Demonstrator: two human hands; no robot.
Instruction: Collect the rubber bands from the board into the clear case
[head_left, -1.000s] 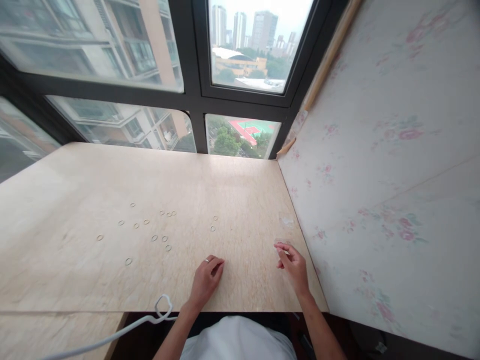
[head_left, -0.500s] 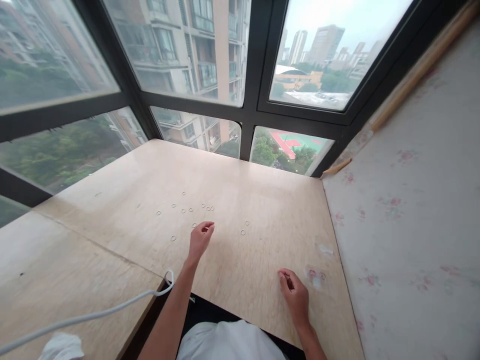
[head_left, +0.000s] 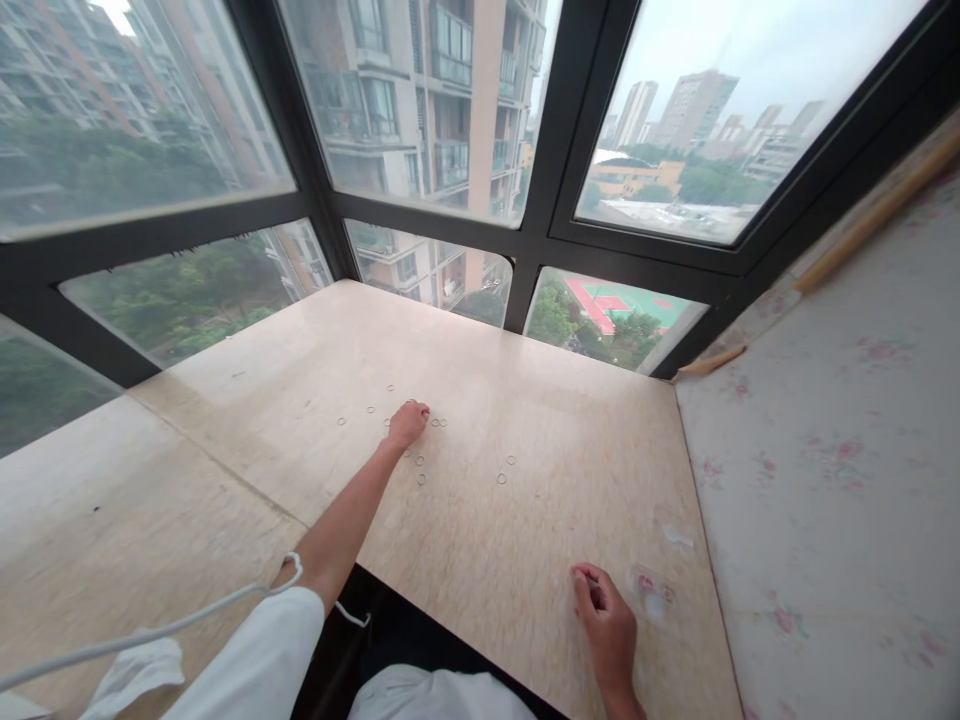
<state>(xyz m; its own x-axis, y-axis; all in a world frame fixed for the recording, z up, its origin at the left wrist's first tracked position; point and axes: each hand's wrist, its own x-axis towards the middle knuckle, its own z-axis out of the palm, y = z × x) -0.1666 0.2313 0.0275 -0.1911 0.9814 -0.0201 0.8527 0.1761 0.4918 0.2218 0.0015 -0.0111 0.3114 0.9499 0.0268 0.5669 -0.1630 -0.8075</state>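
Several small thin rings lie scattered on the pale board surface, among them one ring [head_left: 341,421] at the left and another ring [head_left: 391,387] farther back. My left hand [head_left: 409,424] reaches in among them, fingertips pinched at the board. What it pinches is too small to make out. Just behind its fingertips, to the right, are two rings [head_left: 439,423] side by side. On the near side of the wrist sits a ring [head_left: 421,480]. My right hand [head_left: 604,615] rests near the front right, fingers curled and thumb against them; any content is hidden.
A clear plastic packet [head_left: 654,594] lies right of my right hand, with a smaller clear piece [head_left: 678,535] behind it. A white cable [head_left: 187,625] crosses my left forearm. White tissue [head_left: 142,675] is at front left. Windows and a papered wall [head_left: 825,520] bound the board.
My left hand has moved farther from me, into the group of rings. Two rings now show on its near side. The view has shifted left; my right hand keeps its curled pose.
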